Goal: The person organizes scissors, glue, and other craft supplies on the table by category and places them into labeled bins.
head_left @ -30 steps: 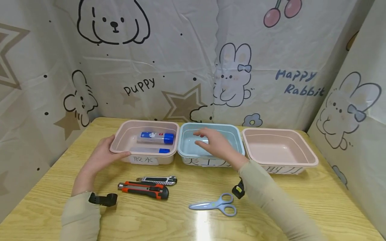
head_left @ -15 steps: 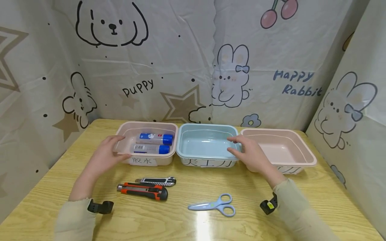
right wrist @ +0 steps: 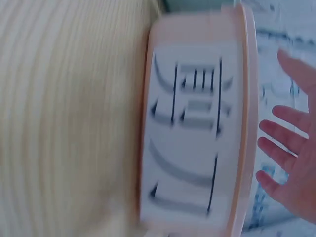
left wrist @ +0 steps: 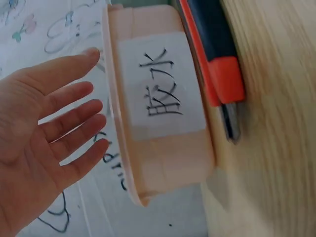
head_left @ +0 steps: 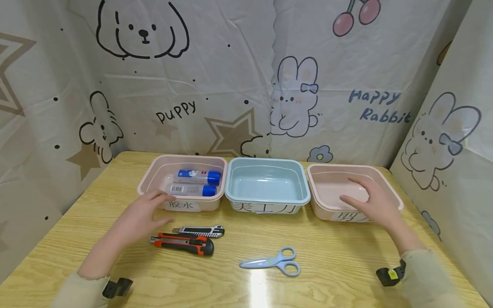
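My left hand (head_left: 140,220), fingers spread and holding nothing, hovers at the front left of the left pink bin (head_left: 154,169). Two glue bottles (head_left: 198,176) with blue caps lie inside that bin. Just right of this hand, a red and black utility knife (head_left: 182,244) lies beside a smaller black and white utility knife (head_left: 204,231). My right hand (head_left: 373,203) is over the right pink bin (head_left: 319,188), its fingers apart and nothing in them. In the right wrist view this bin's labelled front (right wrist: 192,128) stands beside the fingers.
A light blue bin (head_left: 267,182) stands between the two pink ones, all in a row at the back of the wooden table (head_left: 327,261). Blue scissors (head_left: 273,262) lie near the front middle. A printed cloth (head_left: 231,72) hangs behind.
My right hand has moved rightward from the blue bin to the right pink bin. My left hand has drawn back from the left bin's edge toward the utility knives.
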`<state>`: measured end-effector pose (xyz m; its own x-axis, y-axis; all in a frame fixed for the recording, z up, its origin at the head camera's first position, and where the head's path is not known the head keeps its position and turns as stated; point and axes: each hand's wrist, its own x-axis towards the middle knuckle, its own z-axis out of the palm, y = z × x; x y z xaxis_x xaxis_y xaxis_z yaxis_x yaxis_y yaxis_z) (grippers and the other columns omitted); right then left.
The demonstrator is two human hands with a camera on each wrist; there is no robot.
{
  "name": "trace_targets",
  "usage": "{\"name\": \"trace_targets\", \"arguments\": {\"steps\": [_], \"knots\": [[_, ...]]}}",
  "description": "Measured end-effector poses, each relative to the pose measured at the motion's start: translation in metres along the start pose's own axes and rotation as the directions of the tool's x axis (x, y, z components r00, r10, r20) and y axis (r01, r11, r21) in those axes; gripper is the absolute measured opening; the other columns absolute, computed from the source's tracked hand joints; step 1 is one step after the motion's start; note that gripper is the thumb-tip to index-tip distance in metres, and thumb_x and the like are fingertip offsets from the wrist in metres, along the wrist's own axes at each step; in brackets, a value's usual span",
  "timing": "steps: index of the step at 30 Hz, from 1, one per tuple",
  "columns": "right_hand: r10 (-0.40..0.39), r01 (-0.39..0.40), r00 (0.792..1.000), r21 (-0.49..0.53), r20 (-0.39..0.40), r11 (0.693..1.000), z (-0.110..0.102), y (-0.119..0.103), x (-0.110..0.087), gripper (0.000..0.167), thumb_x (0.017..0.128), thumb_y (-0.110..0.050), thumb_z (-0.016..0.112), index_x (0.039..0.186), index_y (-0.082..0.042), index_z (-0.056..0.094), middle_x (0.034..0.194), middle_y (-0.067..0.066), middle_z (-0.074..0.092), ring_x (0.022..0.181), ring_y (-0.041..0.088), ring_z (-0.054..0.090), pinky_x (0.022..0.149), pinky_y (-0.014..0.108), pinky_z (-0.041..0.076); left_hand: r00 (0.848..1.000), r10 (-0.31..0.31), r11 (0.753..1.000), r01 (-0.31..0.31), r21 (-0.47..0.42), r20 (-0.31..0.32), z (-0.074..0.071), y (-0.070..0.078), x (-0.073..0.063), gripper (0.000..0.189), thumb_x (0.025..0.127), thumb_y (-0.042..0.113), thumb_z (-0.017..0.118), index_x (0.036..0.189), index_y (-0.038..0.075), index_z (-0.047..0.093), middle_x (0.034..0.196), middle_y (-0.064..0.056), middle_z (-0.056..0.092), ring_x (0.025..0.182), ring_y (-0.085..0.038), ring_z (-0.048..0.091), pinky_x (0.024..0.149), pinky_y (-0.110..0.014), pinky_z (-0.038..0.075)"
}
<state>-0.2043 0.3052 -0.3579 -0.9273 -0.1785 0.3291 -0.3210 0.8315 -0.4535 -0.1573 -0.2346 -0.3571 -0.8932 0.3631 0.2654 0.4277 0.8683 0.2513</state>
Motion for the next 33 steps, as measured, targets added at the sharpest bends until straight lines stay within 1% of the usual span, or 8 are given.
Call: {"name": "trace_targets", "arguments": {"steps": [5,9,13,16,20,23,26,33], "knots": [[0.078,-0.079,0.997,-0.084,-0.005,0.993,-0.013,0.027,-0.014,0.087,0.069,-0.044,0.075,0.137,-0.006,0.037,0.135,0.028,0.037,0.119,0.05,0.033,0.093,0.065,0.023,0.99,0.07,0.997,-0.068,-0.023,0.124,0.006,0.011,-0.003,0.05,0.071,0.03,0.076,0.113,0.009,0.061,0.111,-0.007,0.058,0.097,-0.024,0.057,0.083,-0.043,0.049],[0.076,-0.083,0.996,-0.16,-0.047,0.984,-0.016,0.047,-0.022,0.1,0.062,-0.046,0.078,0.138,0.0,0.032,0.137,0.031,0.031,0.123,0.052,0.024,0.098,0.071,0.002,0.954,0.079,0.997,-0.068,-0.048,0.291,0.012,0.018,-0.006,0.049,0.069,0.036,0.077,0.108,0.011,0.063,0.108,-0.003,0.058,0.098,-0.023,0.057,0.085,-0.043,0.048],[0.164,-0.166,0.986,-0.055,-0.035,0.985,-0.019,0.061,-0.029,0.109,0.064,-0.039,0.08,0.142,0.004,0.016,0.143,0.033,0.012,0.129,0.053,0.009,0.095,0.073,0.005,0.907,0.043,0.998,-0.018,-0.063,0.418,0.014,0.021,-0.009,0.048,0.065,0.035,0.079,0.104,0.013,0.062,0.103,0.001,0.056,0.096,-0.022,0.056,0.085,-0.045,0.047],[0.267,-0.27,0.963,0.086,0.039,0.959,-0.019,0.067,-0.033,0.115,0.069,-0.034,0.078,0.144,0.002,-0.001,0.144,0.035,-0.001,0.127,0.056,0.005,0.092,0.074,0.013,0.891,0.021,0.998,0.008,-0.063,0.454,0.016,0.021,-0.01,0.046,0.063,0.032,0.08,0.102,0.015,0.061,0.102,0.002,0.054,0.096,-0.021,0.055,0.084,-0.045,0.046],[0.323,-0.335,0.942,0.199,0.093,0.921,-0.016,0.071,-0.033,0.113,0.075,-0.029,0.074,0.143,0.002,-0.011,0.142,0.038,0.002,0.123,0.057,0.017,0.095,0.069,0.017,0.894,-0.011,0.998,0.036,-0.047,0.447,0.02,0.021,-0.009,0.047,0.063,0.028,0.081,0.102,0.015,0.06,0.103,0.001,0.055,0.097,-0.021,0.055,0.085,-0.045,0.046],[0.318,-0.328,0.945,0.264,0.08,0.907,-0.013,0.073,-0.031,0.11,0.076,-0.023,0.074,0.142,0.004,-0.01,0.141,0.039,0.007,0.12,0.053,0.022,0.098,0.066,0.018,0.901,-0.033,0.999,0.043,-0.014,0.432,0.023,0.019,-0.009,0.045,0.064,0.024,0.08,0.103,0.015,0.06,0.102,0.0,0.057,0.096,-0.021,0.056,0.084,-0.044,0.046],[0.307,-0.307,0.95,0.292,0.048,0.906,-0.008,0.072,-0.032,0.106,0.076,-0.019,0.074,0.142,0.005,-0.005,0.138,0.038,0.016,0.115,0.048,0.029,0.097,0.053,0.03,0.906,-0.029,1.0,0.026,0.014,0.423,0.024,0.018,-0.01,0.041,0.065,0.017,0.079,0.101,0.013,0.06,0.099,0.0,0.058,0.093,-0.021,0.057,0.082,-0.044,0.047],[0.365,-0.372,0.928,0.302,0.082,0.878,-0.002,0.074,-0.039,0.108,0.079,-0.026,0.071,0.142,0.002,-0.011,0.137,0.035,0.017,0.118,0.045,0.028,0.096,0.053,0.031,0.923,0.061,0.997,-0.072,0.015,0.381,0.025,0.017,-0.008,0.035,0.067,0.014,0.077,0.1,0.012,0.062,0.098,-0.001,0.058,0.09,-0.02,0.058,0.079,-0.043,0.049]]}}
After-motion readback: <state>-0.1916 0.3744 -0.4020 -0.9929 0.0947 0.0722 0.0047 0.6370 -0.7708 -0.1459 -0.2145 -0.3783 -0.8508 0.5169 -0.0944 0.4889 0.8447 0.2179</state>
